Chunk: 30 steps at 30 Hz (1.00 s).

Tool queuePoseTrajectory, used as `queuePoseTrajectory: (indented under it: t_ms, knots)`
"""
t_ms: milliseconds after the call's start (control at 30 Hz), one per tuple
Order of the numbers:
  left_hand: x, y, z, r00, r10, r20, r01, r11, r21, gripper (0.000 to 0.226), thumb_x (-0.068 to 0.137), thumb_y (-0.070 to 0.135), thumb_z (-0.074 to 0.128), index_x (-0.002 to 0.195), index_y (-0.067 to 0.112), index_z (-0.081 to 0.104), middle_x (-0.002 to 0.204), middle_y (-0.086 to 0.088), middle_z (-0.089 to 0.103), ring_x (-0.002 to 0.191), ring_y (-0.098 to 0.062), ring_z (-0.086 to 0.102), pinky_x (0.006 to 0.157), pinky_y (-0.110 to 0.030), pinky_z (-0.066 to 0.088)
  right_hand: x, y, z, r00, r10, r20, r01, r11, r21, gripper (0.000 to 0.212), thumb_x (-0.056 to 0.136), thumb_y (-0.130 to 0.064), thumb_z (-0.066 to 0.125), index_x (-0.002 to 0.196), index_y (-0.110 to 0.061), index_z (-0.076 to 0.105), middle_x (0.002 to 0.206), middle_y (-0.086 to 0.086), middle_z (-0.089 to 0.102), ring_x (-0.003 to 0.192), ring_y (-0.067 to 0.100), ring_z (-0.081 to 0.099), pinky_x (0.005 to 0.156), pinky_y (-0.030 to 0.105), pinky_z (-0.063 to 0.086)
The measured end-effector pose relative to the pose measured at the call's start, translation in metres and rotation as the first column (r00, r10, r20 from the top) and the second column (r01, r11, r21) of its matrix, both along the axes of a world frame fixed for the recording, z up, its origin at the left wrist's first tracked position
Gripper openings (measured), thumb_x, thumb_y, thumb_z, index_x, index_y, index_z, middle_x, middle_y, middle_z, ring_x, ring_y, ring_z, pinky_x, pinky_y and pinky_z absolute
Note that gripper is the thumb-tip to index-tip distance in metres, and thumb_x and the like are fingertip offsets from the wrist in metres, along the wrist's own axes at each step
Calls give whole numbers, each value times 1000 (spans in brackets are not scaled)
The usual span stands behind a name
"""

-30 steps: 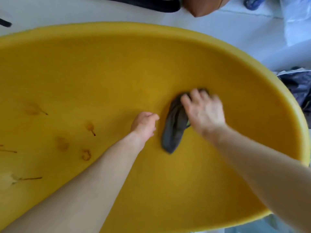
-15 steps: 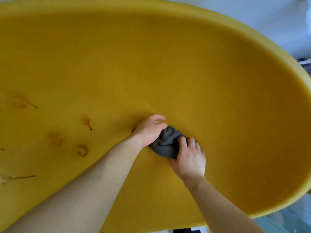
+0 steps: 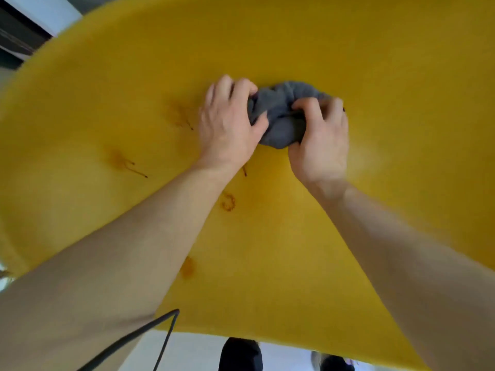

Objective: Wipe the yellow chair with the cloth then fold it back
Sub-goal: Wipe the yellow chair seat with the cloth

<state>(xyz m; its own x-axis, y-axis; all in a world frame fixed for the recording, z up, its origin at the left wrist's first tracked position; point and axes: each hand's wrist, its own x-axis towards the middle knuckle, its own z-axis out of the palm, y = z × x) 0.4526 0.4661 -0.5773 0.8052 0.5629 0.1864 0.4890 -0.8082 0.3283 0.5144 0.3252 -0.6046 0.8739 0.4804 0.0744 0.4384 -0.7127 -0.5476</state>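
The yellow chair point(image 3: 375, 76) fills nearly the whole view, its seat surface marked with several brownish stains. A grey cloth point(image 3: 281, 113) lies bunched up on the seat near the upper middle. My left hand point(image 3: 230, 124) grips the cloth's left side with fingers curled into the fabric. On the cloth's right side, my right hand point(image 3: 321, 135) pinches it with thumb and fingers. Both forearms reach in from the bottom of the frame. Part of the cloth is hidden under my fingers.
Brown stains point(image 3: 229, 202) dot the seat left of and below my hands. A thin black wire frame point(image 3: 160, 333) shows under the chair's near edge. White floor point(image 3: 192, 352) and dark shoes point(image 3: 239, 354) are at the bottom. A dark edge point(image 3: 18, 36) sits top left.
Both hands have closed on the cloth and bunched it between them. The camera has shifted, so hands and cloth sit higher in view and the chair's near edge now shows.
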Motion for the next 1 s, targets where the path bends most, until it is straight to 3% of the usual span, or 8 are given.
queuePoseTrajectory:
  t_ms: [200, 333, 433, 533, 633, 767, 900, 1000]
  knots:
    - [-20, 15, -53, 977, -135, -165, 167, 966, 196, 42, 78, 19, 65, 120, 24, 60, 114, -8, 58, 97, -30, 57, 70, -43, 48, -14, 33, -34, 992, 118, 52, -95, 941, -325, 60, 71, -37, 62, 124, -18, 41, 132, 16, 42, 113, 40, 44, 82, 50, 41]
    - [-73, -6, -101, 936, -137, -326, 201, 964, 173, 34, 82, 18, 45, 109, 25, 66, 105, -7, 59, 90, -30, 57, 64, -40, 45, -67, 9, -87, 960, 261, -103, -278, 836, -474, 65, 69, -43, 68, 123, -20, 39, 123, 10, 44, 108, 34, 45, 85, 49, 40]
    - [-131, -38, -121, 924, -147, -352, 189, 978, 88, 30, 83, 16, 49, 104, 22, 69, 103, -4, 63, 91, -30, 58, 65, -39, 49, -125, -19, -103, 934, 266, -241, -353, 802, -481, 65, 69, -48, 67, 121, -20, 39, 119, 7, 45, 105, 33, 47, 82, 46, 41]
    - [-188, -70, -121, 913, -129, -387, 142, 990, 6, 39, 83, 14, 66, 122, 14, 66, 113, -5, 65, 106, -28, 60, 86, -37, 53, -171, -54, -93, 812, 329, -482, -542, 732, -414, 78, 72, -49, 64, 139, -21, 35, 128, 3, 40, 116, 30, 44, 91, 43, 43]
    - [-218, -100, -107, 882, -129, -454, 49, 982, -185, 68, 92, 42, 53, 146, 3, 41, 140, -15, 51, 135, -32, 43, 115, -44, 35, -181, -94, -77, 672, 408, -618, -653, 720, -234, 81, 79, -45, 57, 154, -27, 30, 144, -3, 40, 131, 25, 41, 103, 38, 41]
    - [-208, -126, -111, 839, -242, -488, 160, 966, -205, 71, 89, 61, 50, 149, 27, 37, 150, -19, 36, 144, -43, 24, 117, -60, 17, -166, -130, -78, 944, 154, -293, -248, 916, -315, 70, 83, -26, 45, 151, -15, 37, 146, 11, 46, 123, 38, 46, 95, 52, 46]
    - [-194, -103, -129, 786, -431, -444, 444, 893, -81, 30, 87, 44, 60, 114, 30, 63, 137, -11, 52, 131, -38, 42, 108, -59, 26, -167, -124, -102, 956, 97, -276, -209, 887, -411, 69, 92, -28, 43, 157, -17, 21, 160, 11, 29, 141, 36, 31, 107, 56, 35]
    - [-206, -59, -118, 818, -301, -490, 374, 926, 56, 15, 82, 27, 61, 96, 27, 65, 125, -9, 58, 119, -37, 51, 98, -53, 33, -190, -112, -110, 952, 28, -306, -157, 900, -406, 73, 90, -23, 51, 156, -13, 22, 160, 12, 28, 143, 36, 28, 112, 57, 32]
